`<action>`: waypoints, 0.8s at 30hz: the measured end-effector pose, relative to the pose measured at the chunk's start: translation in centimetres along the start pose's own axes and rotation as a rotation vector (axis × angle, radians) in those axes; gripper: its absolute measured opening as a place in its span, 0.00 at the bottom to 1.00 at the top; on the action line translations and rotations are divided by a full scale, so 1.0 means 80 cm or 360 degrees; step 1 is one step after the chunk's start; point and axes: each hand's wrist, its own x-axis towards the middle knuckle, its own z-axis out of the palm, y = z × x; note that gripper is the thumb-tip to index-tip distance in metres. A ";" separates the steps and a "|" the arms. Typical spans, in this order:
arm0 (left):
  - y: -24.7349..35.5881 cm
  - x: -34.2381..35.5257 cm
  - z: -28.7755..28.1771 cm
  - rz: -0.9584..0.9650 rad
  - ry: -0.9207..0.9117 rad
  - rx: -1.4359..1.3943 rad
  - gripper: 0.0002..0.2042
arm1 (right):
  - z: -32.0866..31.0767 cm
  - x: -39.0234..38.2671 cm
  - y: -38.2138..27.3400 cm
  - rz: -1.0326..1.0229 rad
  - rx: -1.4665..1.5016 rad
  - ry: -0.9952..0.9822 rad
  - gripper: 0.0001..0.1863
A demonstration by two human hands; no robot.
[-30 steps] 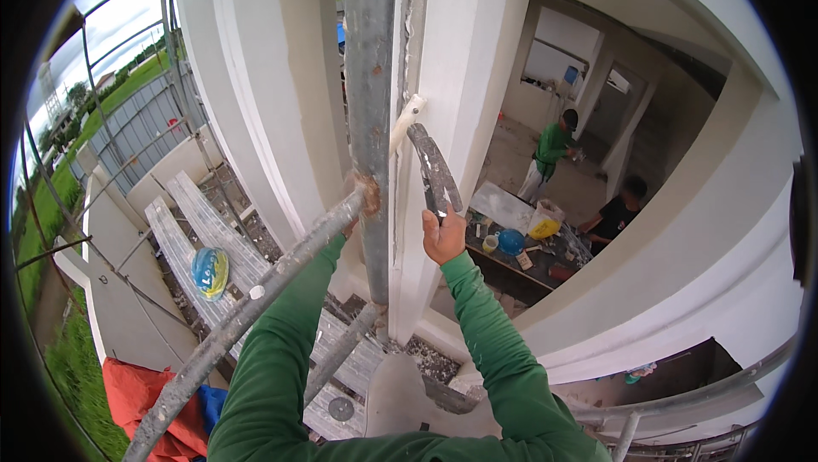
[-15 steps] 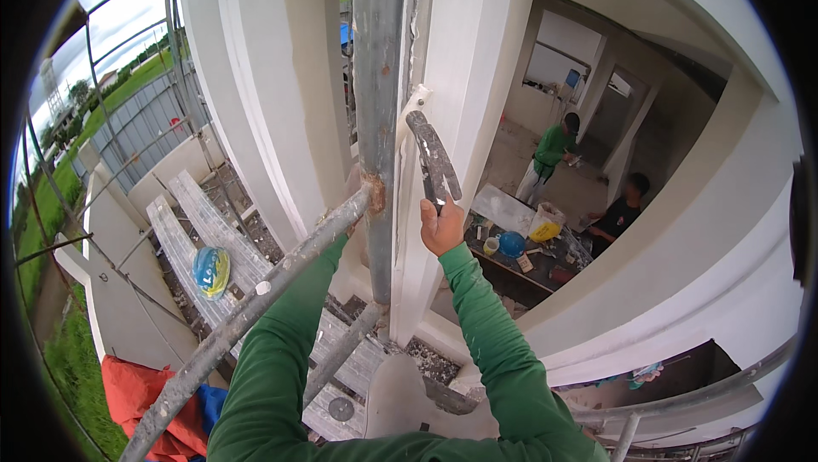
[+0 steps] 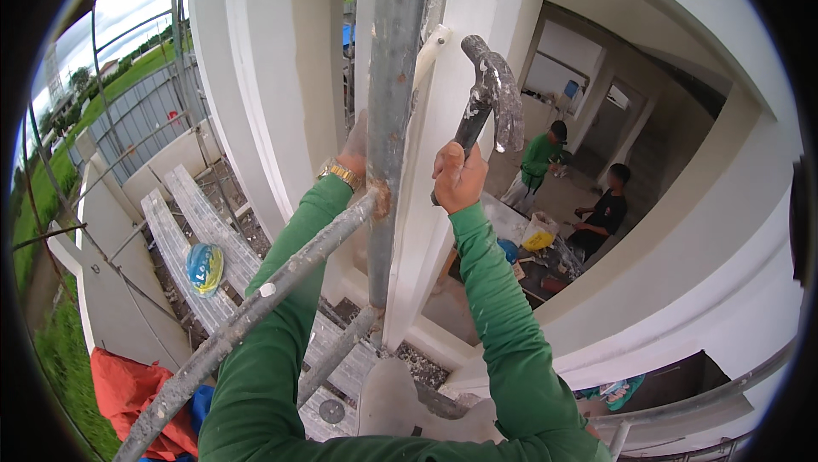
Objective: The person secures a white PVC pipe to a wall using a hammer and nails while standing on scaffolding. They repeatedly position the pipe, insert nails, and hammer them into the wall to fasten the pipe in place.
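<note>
My right hand (image 3: 460,174) is closed round the dark handle of a claw hammer (image 3: 497,87), whose worn head is spattered with white. The hammer is raised just right of a pale strip (image 3: 432,49) with a small dark spot near its top, set against the white column (image 3: 464,62). My left hand (image 3: 356,145), with a gold-coloured watch (image 3: 342,173) at the wrist, reaches behind the upright steel pipe (image 3: 394,113). The pipe hides its fingers, so whether it grips the strip cannot be seen.
A slanting scaffold pipe (image 3: 247,315) crosses over my left forearm. Below lie metal planks (image 3: 223,206) with a blue-and-yellow ball-like bundle (image 3: 204,269). Orange cloth (image 3: 136,398) hangs at lower left. Through the opening, two people (image 3: 538,164) are beside a cluttered table (image 3: 545,279).
My right hand has risen slightly and moved right, swinging the hammer's head up and away from the strip. The left hand and watch now show beside the upright pipe.
</note>
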 end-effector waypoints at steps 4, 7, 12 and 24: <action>-0.015 -0.001 0.004 0.0113 0.0065 0.0185 0.14 | 0.006 0.010 0.006 -0.0157 -0.0071 0.0042 0.26; -0.005 -0.005 -0.006 0.0049 -0.0042 0.0185 0.14 | 0.012 0.027 0.002 0.0120 -0.0560 0.0026 0.27; -0.022 0.001 -0.001 0.0389 0.0124 0.0284 0.14 | 0.012 0.010 0.007 0.0180 -0.0130 0.0125 0.28; -0.007 -0.018 0.030 0.0075 0.0075 -0.0509 0.17 | -0.011 0.012 -0.003 0.0240 -0.0044 0.0122 0.28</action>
